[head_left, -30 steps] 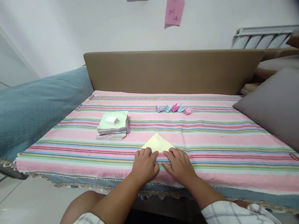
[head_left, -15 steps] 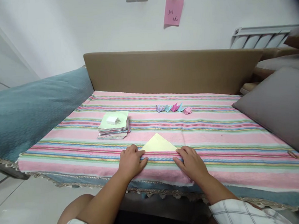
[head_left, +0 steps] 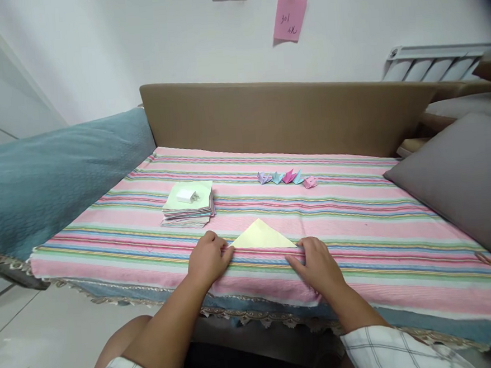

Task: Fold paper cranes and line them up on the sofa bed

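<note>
A pale yellow paper (head_left: 261, 235), folded into a triangle, lies on the striped cloth with its point away from me. My left hand (head_left: 209, 258) rests at its left corner, thumb apart from the bent fingers, holding nothing. At the right corner is my right hand (head_left: 318, 262), its fingertips by the paper's tip and the thumb spread apart on the cloth. Left of the triangle stands a stack of square papers (head_left: 188, 210) with a white plug adapter (head_left: 186, 196) on top.
Several small folded paper figures (head_left: 289, 176) form a row behind the triangle. The striped cloth (head_left: 378, 219) covers the seat, with a brown backrest (head_left: 283, 117) behind. A grey pillow (head_left: 468, 179) is at the right, a blue armrest (head_left: 72, 168) at the left.
My left hand has shifted left to the edge of the triangle's corner. My right hand has moved slightly right, and more of the paper's right corner shows. The view has shifted a little.
</note>
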The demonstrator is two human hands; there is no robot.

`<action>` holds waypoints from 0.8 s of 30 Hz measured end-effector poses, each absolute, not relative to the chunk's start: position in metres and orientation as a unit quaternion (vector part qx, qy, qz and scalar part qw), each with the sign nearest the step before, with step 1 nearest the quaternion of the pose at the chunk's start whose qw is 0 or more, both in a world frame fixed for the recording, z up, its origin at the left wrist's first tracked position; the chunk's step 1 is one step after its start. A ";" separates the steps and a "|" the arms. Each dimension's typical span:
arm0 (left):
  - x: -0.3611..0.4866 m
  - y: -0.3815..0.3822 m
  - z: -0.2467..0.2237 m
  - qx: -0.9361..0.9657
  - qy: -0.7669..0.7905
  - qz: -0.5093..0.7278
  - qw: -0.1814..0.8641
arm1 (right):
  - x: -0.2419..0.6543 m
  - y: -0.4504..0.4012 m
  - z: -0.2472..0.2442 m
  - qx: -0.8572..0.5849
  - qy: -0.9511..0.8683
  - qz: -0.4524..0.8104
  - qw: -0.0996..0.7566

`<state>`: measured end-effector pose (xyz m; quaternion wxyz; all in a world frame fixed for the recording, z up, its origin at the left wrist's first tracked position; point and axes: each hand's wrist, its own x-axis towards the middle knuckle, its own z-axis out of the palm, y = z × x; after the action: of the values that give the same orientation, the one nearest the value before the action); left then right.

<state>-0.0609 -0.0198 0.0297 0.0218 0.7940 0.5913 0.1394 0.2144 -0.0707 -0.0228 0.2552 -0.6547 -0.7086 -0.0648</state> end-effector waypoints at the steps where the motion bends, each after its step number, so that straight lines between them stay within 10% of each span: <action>1: -0.057 -0.021 0.031 0.791 0.591 0.155 0.004 | 0.211 -0.070 -0.023 -0.650 -0.705 -0.081 0.273; 24: -0.024 -0.039 0.015 0.848 0.526 0.063 0.003 | 0.180 -0.075 -0.040 -0.612 -0.745 -0.101 0.246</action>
<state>-0.0241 -0.0386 0.0148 0.0028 0.8481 0.5261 0.0631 0.1804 -0.0753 -0.0397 0.2462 -0.6121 -0.7447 -0.1011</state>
